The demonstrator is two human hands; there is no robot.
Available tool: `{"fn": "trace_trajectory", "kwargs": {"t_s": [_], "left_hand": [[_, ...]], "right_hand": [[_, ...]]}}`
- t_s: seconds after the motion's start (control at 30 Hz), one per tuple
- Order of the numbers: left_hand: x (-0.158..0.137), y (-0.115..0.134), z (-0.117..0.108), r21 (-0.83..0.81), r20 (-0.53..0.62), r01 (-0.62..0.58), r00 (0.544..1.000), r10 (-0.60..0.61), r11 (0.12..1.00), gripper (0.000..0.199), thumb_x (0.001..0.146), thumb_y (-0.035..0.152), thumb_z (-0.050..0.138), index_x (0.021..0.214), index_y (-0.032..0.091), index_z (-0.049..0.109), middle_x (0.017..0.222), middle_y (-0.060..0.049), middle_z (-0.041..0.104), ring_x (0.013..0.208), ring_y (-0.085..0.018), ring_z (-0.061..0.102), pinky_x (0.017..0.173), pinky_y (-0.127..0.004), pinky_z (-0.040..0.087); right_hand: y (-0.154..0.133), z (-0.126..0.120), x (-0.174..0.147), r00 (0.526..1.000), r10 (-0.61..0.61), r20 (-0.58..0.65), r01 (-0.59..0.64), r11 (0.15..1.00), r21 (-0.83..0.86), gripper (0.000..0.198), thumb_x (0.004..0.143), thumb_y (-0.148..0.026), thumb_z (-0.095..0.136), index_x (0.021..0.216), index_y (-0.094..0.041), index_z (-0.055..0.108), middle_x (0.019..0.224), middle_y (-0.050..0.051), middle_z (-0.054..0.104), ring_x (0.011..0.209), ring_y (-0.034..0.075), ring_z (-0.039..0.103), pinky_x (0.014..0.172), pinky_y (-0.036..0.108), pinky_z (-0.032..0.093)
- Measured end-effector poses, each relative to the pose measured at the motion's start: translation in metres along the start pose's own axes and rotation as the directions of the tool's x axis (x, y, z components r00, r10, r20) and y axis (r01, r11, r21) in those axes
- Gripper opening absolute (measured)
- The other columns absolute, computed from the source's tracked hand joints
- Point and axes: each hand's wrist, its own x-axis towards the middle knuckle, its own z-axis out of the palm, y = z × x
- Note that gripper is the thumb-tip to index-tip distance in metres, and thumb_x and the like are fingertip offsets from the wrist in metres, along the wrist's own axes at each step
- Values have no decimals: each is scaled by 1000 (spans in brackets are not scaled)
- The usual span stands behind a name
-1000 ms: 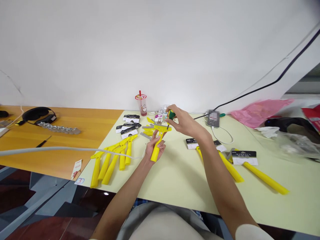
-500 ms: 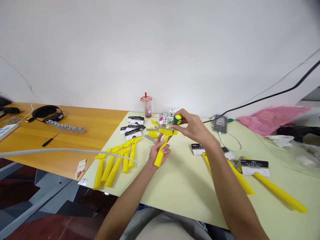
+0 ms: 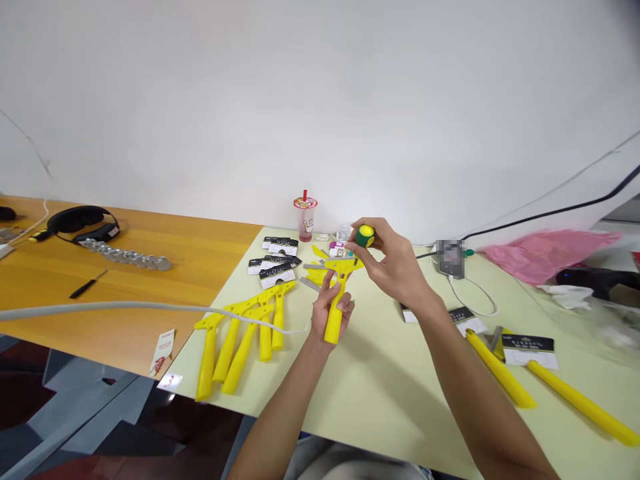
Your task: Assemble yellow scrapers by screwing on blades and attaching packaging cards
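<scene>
In my left hand (image 3: 330, 313) is a yellow scraper (image 3: 336, 307), gripped by its handle with the wide head pointing away from me. My right hand (image 3: 387, 257) closes round a green and yellow screwdriver (image 3: 365, 235), whose shaft points down at the right end of the scraper head. Left of my hands, several yellow scraper handles (image 3: 243, 340) lie side by side. Beyond the held scraper are loose yellow pieces and metal blades (image 3: 311, 283), partly hidden by it.
Black and white cards (image 3: 277, 273) lie behind the handles, near a lidded cup (image 3: 306, 220). To the right are carded scrapers (image 3: 580, 400), a plugged-in phone (image 3: 451, 259) and a pink bag (image 3: 545, 255). A pale cable (image 3: 150, 305) crosses at left.
The whole view has shifted, so the table's things appear moved. The screwdriver now stands more upright, its shaft at the scraper head's right end. Both hands keep their hold.
</scene>
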Motion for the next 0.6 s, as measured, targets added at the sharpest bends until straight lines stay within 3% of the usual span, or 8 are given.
{"fn": "trace_trajectory", "kwargs": {"t_s": [0.23, 0.37, 0.5, 0.6], "left_hand": [[-2, 3, 7, 77, -128, -126, 983, 135, 989, 60, 83, 24, 88, 134, 32, 58, 126, -4, 72, 54, -3, 49, 59, -25, 43], [-17, 7, 13, 257, -200, -234, 936, 289, 938, 66, 80, 33, 94, 133, 29, 54, 123, -5, 73, 53, -5, 55, 56, -26, 44], [-36, 16, 23, 358, -224, -308, 888, 402, 881, 62, 88, 40, 89, 135, 29, 52, 113, -2, 71, 52, -5, 53, 57, -25, 46], [-45, 25, 29, 358, -264, -329, 862, 433, 874, 60, 90, 41, 87, 136, 30, 50, 103, 2, 66, 53, -5, 53, 59, -26, 49]], "right_hand": [[7, 20, 11, 998, 55, -21, -49, 973, 226, 26, 104, -38, 70, 128, -32, 62, 123, 6, 73, 108, 25, 76, 99, 46, 63], [11, 35, 15, 995, 91, -49, -70, 942, 327, 28, 100, -39, 77, 125, -31, 66, 117, 5, 73, 106, 23, 77, 96, 43, 66], [16, 46, 23, 989, 90, -120, -21, 876, 482, 33, 96, -36, 85, 124, -29, 69, 118, 5, 74, 100, 22, 79, 86, 38, 68], [14, 52, 24, 1000, 11, -28, 6, 839, 544, 32, 97, -32, 84, 126, -29, 70, 125, 7, 75, 108, 24, 79, 90, 39, 68]]}}
